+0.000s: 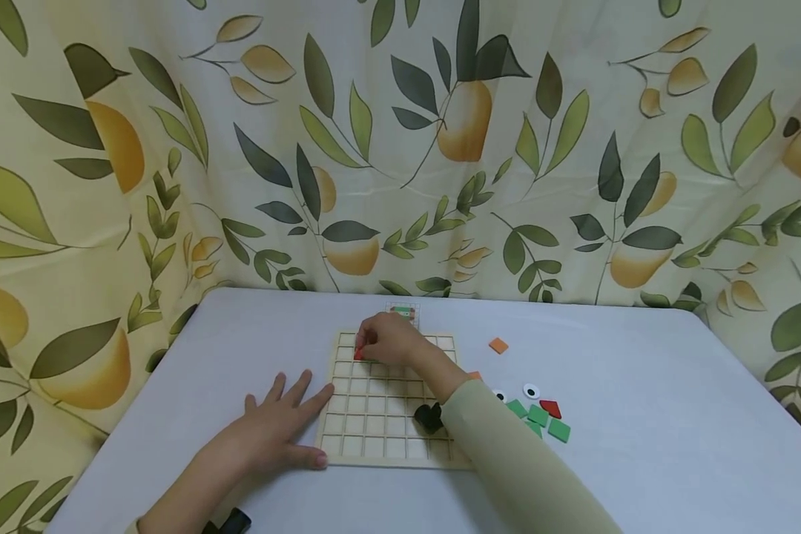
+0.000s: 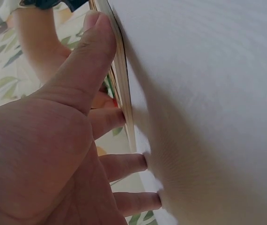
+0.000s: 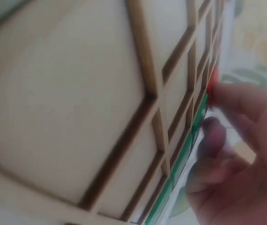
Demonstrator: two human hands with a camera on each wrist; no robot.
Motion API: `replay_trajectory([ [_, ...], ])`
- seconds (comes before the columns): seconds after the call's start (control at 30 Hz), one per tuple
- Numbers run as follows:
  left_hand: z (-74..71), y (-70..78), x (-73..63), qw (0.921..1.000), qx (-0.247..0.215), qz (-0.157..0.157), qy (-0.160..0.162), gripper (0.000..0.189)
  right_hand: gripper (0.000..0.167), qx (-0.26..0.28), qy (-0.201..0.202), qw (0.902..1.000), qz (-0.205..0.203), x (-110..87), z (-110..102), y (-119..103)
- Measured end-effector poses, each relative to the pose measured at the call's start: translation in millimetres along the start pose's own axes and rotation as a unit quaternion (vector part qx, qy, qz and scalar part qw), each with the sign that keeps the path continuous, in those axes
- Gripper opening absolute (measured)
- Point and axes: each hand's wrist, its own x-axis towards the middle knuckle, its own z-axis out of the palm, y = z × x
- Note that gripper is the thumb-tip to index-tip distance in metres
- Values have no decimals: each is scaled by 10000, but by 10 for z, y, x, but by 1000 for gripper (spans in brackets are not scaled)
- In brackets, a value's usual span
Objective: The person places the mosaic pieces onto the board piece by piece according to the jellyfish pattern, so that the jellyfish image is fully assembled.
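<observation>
A wooden grid board (image 1: pixel 354 426) lies on the white table, split into square cells by thin strips. My right hand (image 1: pixel 392 339) reaches over its far left part. The fingertips hold a small red piece (image 1: pixel 358 354) against the grid; the piece is mostly hidden by the fingers. Green tiles (image 3: pixel 182 152) sit in a row of cells beside it in the right wrist view. My left hand (image 1: pixel 277 426) lies with fingers spread, its thumb (image 2: pixel 98 42) and index finger at the board's left edge.
A small picture card (image 1: pixel 403 308) lies behind the board. To the right are an orange tile (image 1: pixel 498 345), round eye pieces (image 1: pixel 531 391), a red piece (image 1: pixel 550 409) and several green tiles (image 1: pixel 559 430). A patterned curtain (image 1: pixel 400 185) hangs behind the table.
</observation>
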Motion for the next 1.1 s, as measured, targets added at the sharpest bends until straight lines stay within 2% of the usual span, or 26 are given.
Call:
replay_trajectory([
  [0.13, 0, 6, 17, 10000, 42, 14, -9, 102, 8, -500, -43, 9986, -148, -13, -33, 6],
  [0.33, 2, 8, 27, 10000, 28, 67, 33, 102, 7, -1205, -163, 9924, 163, -51, -97, -53],
  [0.47, 6, 10, 21, 10000, 36, 16, 23, 102, 10, -1166, -190, 9930, 15, -90, -163, -82],
  [0.63, 18, 10, 12, 10000, 25, -42, 27, 103, 15, -503, 140, 9981, -316, -258, -324, -23],
  [0.73, 31, 18, 16, 10000, -19, -61, 22, 104, 17, 379, 405, 9979, -332, -491, -483, 112],
  [0.8, 40, 20, 18, 10000, -47, -71, 10, 105, 18, 1060, 522, 9929, -129, -692, -588, 251],
  [0.9, 52, 17, 12, 10000, -80, -57, 6, 105, 23, 1704, 705, 9823, 322, -1036, -744, 512],
  [0.97, 60, 8, 7, 10000, -42, -35, 37, 104, 26, 1839, 867, 9770, 644, -1250, -839, 693],
  [1.1, 58, -3, 2, 10000, 25, 20, 95, 104, 30, 1730, 1109, 9726, 1085, -1613, -998, 993],
])
